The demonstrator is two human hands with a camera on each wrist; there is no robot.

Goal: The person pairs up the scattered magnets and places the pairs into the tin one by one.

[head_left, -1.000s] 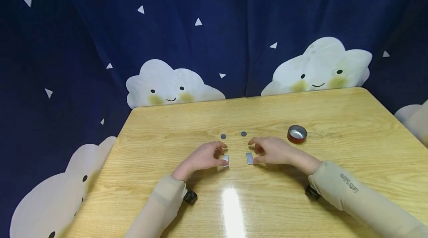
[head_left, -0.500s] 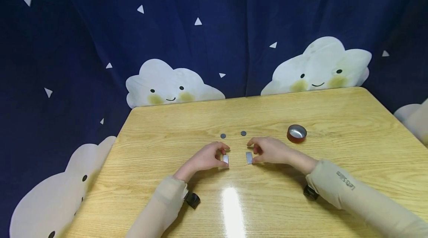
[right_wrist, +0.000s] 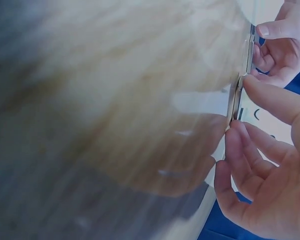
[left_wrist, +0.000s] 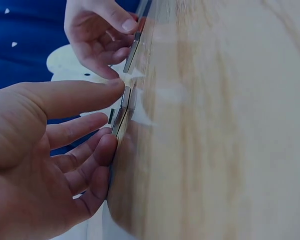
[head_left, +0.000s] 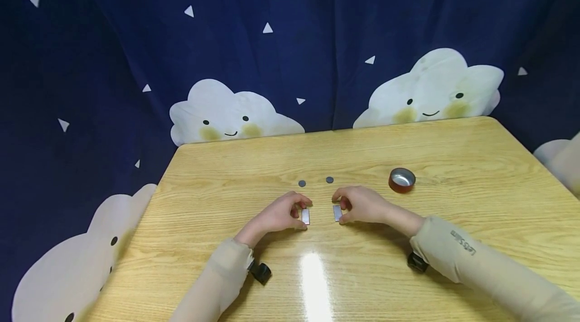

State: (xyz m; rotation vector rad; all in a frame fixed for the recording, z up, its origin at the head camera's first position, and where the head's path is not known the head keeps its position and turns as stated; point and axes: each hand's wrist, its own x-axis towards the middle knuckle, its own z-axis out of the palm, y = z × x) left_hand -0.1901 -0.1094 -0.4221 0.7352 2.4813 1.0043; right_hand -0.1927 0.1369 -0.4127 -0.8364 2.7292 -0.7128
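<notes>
Two small flat silver rectangular plates lie side by side on the wooden table. At the left plate (head_left: 305,217), my left hand (head_left: 282,212) has its thumb at the near end and its fingertips at the far end, pinching it lengthwise. My right hand (head_left: 361,204) spans the right plate (head_left: 337,213) likewise, with thumb at the near edge and curled fingers at the far edge. In the left wrist view the left plate (left_wrist: 120,114) shows edge-on between thumb and fingers. The right wrist view has the right plate (right_wrist: 236,97) between thumb and fingertips, low over the tabletop.
Two dark grey discs, a left one (head_left: 302,183) and a right one (head_left: 330,180), lie beyond the hands. A small round tin (head_left: 402,180), red outside and silver inside, stands at the right. Behind the table (head_left: 235,166) hangs a blue cloud-print curtain (head_left: 290,50).
My left thumb has slid off the left plate's face to its near end. My right hand has shifted slightly left, its fingers drawing in to the right plate's ends.
</notes>
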